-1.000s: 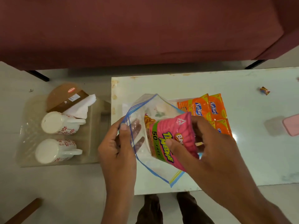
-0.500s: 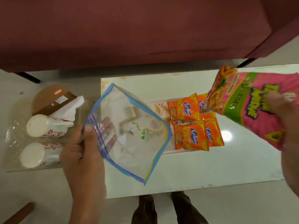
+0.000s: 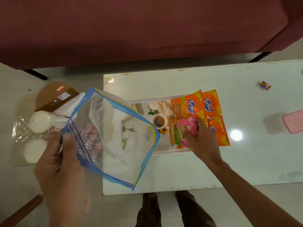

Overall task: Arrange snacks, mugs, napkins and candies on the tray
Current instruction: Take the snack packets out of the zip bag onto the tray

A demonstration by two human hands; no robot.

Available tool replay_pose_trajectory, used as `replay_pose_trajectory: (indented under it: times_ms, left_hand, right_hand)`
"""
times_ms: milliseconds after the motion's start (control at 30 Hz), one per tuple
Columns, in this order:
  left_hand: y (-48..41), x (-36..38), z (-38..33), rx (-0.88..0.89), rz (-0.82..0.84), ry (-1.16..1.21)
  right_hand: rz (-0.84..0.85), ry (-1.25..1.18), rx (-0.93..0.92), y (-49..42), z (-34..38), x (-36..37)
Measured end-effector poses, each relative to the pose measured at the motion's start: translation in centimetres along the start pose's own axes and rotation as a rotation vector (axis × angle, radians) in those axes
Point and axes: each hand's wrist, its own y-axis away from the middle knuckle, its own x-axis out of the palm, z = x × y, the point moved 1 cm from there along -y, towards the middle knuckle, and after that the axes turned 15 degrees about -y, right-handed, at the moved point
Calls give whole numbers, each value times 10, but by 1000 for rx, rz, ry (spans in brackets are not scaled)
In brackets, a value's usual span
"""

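Left hand (image 3: 65, 163) pinching clear zip bag (image 3: 113, 138), right hand (image 3: 200, 138) gripping pink snack packet (image 3: 183, 131) over tray (image 3: 165, 152), orange packets (image 3: 203, 108) beside

Just the one view for us: a wide-angle cam on our head, looking almost straight down on the glossy white rectangular worktop (image 3: 213, 169), fairly close. The white printed rectangular tray (image 3: 170, 151) lands about mid-frame, the maroon fabric sofa (image 3: 147, 30) fills the top, our dark trouser legs (image 3: 148, 210) poke in at the bottom.
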Motion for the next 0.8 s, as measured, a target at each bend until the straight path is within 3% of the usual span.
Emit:
replay_pose_trajectory:
  times_ms: [233, 367, 600, 800]
  left_hand:
    - [7, 2, -13, 40, -21, -16]
    - [10, 10, -16, 5, -143, 27]
    - [13, 19, -25, 4, -152, 33]
    - [14, 24, -35, -1, -124, 33]
  right_hand:
    - [-12, 163, 54, -7, -9, 20]
    - [-28, 208, 84, -6, -8, 21]
    - [-31, 260, 69, -1, -1, 16]
    - [-101, 158, -122, 6, 19, -8]
